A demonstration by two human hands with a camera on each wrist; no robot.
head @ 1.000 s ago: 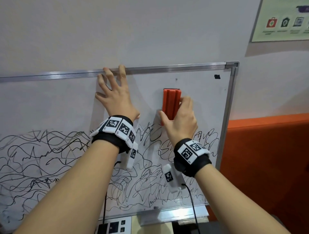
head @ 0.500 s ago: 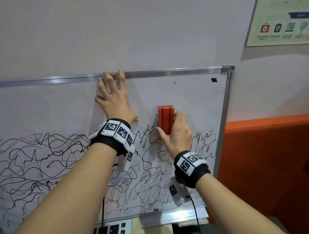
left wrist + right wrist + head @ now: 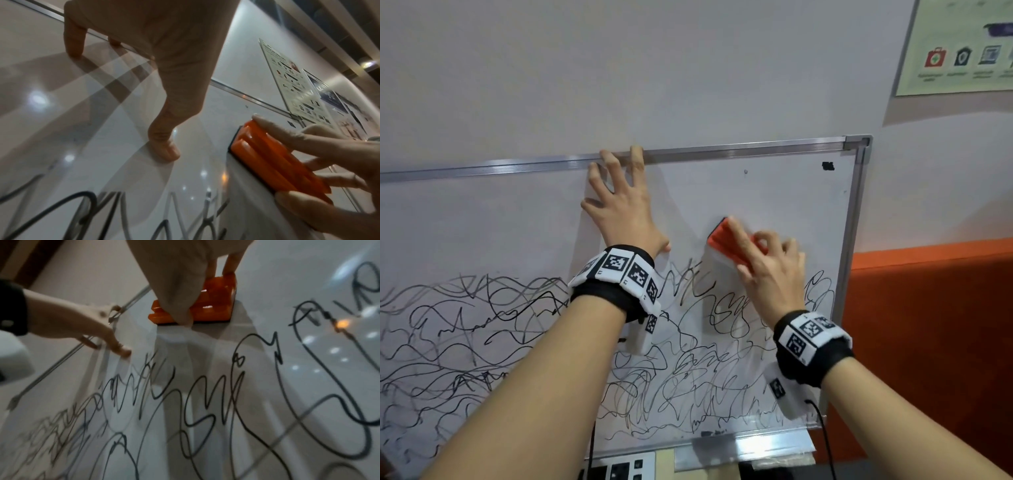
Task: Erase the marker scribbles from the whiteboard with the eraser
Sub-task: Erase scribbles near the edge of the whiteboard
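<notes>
Black felt under the eraser [image 3: 275, 164] shows only from the left wrist.

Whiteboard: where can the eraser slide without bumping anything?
Bare strip under the top frame, between the left hand and the black mark. Crowded below, where scribbles fill the whiteboard beneath the eraser.

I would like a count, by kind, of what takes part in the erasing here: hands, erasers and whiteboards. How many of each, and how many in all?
Hands: 2, the left hand and the right hand
Erasers: 1, the orange eraser
Whiteboards: 1, the whiteboard
Total: 4
</notes>
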